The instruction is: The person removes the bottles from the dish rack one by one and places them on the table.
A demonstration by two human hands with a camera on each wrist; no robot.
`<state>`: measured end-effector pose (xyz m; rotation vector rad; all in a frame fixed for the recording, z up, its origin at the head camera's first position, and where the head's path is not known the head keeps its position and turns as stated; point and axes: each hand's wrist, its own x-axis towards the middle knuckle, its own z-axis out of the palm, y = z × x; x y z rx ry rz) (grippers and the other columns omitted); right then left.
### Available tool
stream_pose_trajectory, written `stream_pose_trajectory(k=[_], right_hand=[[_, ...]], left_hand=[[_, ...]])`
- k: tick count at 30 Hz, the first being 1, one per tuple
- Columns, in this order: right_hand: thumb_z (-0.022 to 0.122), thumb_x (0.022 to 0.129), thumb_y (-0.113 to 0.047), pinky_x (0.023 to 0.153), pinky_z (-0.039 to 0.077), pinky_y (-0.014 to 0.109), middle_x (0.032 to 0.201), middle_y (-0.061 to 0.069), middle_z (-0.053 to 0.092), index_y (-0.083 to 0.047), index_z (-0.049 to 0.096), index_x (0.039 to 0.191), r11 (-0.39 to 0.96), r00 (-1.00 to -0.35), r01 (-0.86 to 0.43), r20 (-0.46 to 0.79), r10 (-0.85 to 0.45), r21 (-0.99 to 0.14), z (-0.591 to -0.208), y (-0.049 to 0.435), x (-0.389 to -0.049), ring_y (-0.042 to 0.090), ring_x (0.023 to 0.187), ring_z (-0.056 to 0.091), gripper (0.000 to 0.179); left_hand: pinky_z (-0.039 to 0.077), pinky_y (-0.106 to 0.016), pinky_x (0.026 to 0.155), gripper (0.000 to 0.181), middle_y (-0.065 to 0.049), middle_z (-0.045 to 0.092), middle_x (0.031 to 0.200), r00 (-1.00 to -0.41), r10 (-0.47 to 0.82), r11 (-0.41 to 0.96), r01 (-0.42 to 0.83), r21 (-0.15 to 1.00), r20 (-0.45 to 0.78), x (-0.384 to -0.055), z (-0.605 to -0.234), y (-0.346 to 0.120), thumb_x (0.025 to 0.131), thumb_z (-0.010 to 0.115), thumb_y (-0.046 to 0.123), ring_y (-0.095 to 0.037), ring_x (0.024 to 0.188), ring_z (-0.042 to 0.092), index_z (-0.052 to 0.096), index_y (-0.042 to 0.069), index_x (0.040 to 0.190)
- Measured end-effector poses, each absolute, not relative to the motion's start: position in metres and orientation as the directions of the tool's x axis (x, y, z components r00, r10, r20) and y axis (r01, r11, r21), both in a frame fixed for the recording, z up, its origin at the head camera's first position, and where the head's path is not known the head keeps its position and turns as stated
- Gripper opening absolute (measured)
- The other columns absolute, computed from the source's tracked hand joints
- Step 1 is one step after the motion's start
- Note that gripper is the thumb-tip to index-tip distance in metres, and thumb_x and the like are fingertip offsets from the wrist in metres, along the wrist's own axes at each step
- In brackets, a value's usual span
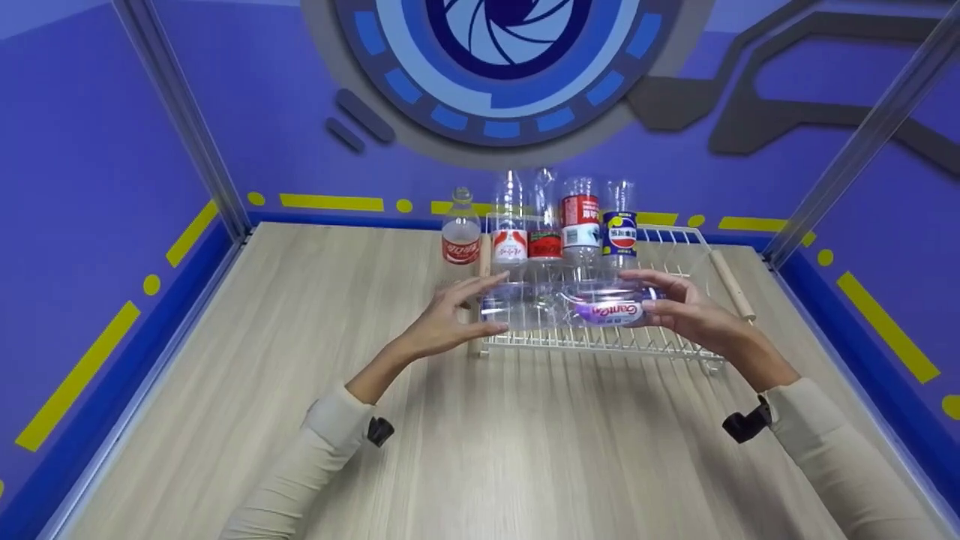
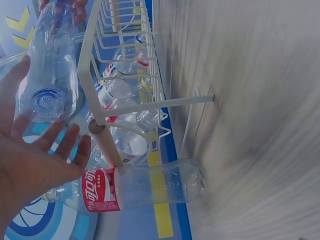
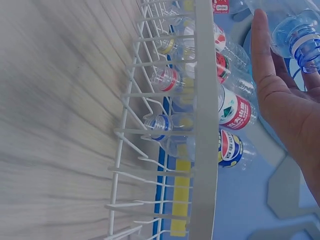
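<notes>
A clear plastic water bottle (image 1: 525, 304) with a purple and white Ganten label (image 1: 611, 310) lies level in the air above the front of a white wire rack (image 1: 600, 346). My left hand (image 1: 442, 319) holds its base end, thumb and fingers on opposite sides. At the neck end, my right hand (image 1: 690, 309) grips the bottle between thumb and fingers. The blue-ringed neck (image 3: 305, 47) shows by the palm in the right wrist view. Several clear bottles (image 1: 581, 217) stand neck down along the rack's back. A Coca-Cola bottle (image 1: 461, 232) stands upright left of the rack.
The rack has wooden handles (image 1: 731, 285) at its sides and stands on a light wood table (image 1: 487, 450). Blue printed walls (image 1: 247, 112) with metal corner posts (image 1: 184, 112) close off the back and sides.
</notes>
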<state>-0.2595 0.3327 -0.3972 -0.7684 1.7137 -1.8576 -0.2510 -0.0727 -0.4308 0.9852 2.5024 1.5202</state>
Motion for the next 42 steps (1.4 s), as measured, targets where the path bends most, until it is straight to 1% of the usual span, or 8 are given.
stream_pose_trajectory(k=[8,13,19,28,31,34,38,42], right_hand=[[0.048,0.101,0.006,0.102,0.055,0.034,0.143,0.004,0.056,-0.013,0.051,0.150,-0.091,-0.698,-0.038,0.092,-0.710,-0.995,-0.397,0.330,-0.256,0.019,0.121,0.064,0.053],[0.050,0.099,0.007,0.102,0.055,0.033,0.144,0.006,0.056,-0.009,0.047,0.152,-0.056,-0.699,-0.085,0.100,-0.708,-0.995,-0.393,0.328,-0.256,0.019,0.123,0.063,0.055],[0.056,0.097,0.007,0.097,0.056,0.027,0.147,0.001,0.054,-0.004,0.045,0.152,0.044,-0.743,-0.138,0.074,-0.666,-0.990,-0.390,0.324,-0.255,0.014,0.124,0.061,0.057],[0.058,0.097,0.005,0.100,0.054,0.027,0.145,-0.006,0.057,0.003,0.039,0.152,0.125,-0.778,-0.152,0.041,-0.627,-0.980,-0.391,0.326,-0.258,0.011,0.126,0.060,0.059],[0.058,0.098,0.004,0.101,0.054,0.027,0.145,-0.005,0.059,0.002,0.040,0.152,0.153,-0.785,-0.151,0.024,-0.619,-0.977,-0.394,0.331,-0.259,0.011,0.125,0.061,0.057],[0.055,0.101,0.003,0.103,0.054,0.030,0.149,0.004,0.058,0.000,0.040,0.153,0.159,-0.780,-0.151,0.019,-0.626,-0.976,-0.396,0.342,-0.261,0.014,0.127,0.062,0.054],[0.046,0.106,0.000,0.103,0.055,0.034,0.153,0.014,0.052,0.000,0.037,0.155,0.143,-0.773,-0.156,0.030,-0.634,-0.977,-0.396,0.364,-0.266,0.019,0.129,0.062,0.050],[0.040,0.109,-0.005,0.101,0.056,0.032,0.149,0.008,0.056,-0.003,0.037,0.155,0.170,-0.800,-0.156,0.023,-0.600,-0.973,-0.394,0.389,-0.271,0.019,0.127,0.064,0.047]], left_hand=[[0.041,-0.055,0.115,0.066,0.002,0.051,0.156,-0.770,0.586,0.292,0.493,0.820,0.254,-0.245,-0.428,-0.069,0.092,0.077,0.036,-0.023,0.144,0.046,0.051,0.027,0.152],[0.042,-0.054,0.114,0.069,-0.002,0.052,0.155,-0.776,0.582,0.318,0.491,0.811,0.241,-0.243,-0.424,-0.071,0.088,0.081,0.033,-0.025,0.143,0.047,0.052,0.027,0.151],[0.042,-0.059,0.113,0.072,-0.010,0.052,0.152,-0.796,0.561,0.370,0.487,0.792,0.227,-0.240,-0.421,-0.072,0.086,0.084,0.033,-0.031,0.141,0.047,0.053,0.022,0.150],[0.047,-0.051,0.110,0.066,-0.009,0.058,0.145,-0.774,0.554,0.347,0.549,0.760,0.306,-0.241,-0.423,-0.074,0.086,0.083,0.029,-0.028,0.133,0.054,0.057,0.017,0.146],[0.045,-0.054,0.111,0.065,-0.009,0.059,0.145,-0.776,0.546,0.355,0.555,0.752,0.315,-0.241,-0.425,-0.077,0.086,0.083,0.030,-0.029,0.136,0.052,0.058,0.018,0.145],[0.043,-0.057,0.112,0.064,-0.008,0.058,0.147,-0.782,0.538,0.361,0.552,0.752,0.316,-0.242,-0.427,-0.082,0.087,0.082,0.029,-0.030,0.138,0.050,0.059,0.019,0.145],[0.045,-0.054,0.109,0.062,-0.008,0.059,0.146,-0.783,0.517,0.345,0.560,0.753,0.345,-0.243,-0.430,-0.091,0.086,0.083,0.025,-0.029,0.134,0.053,0.060,0.018,0.143],[0.050,-0.048,0.101,0.063,-0.011,0.061,0.141,-0.793,0.468,0.326,0.565,0.758,0.390,-0.245,-0.433,-0.102,0.085,0.085,0.023,-0.029,0.122,0.059,0.061,0.013,0.142]])
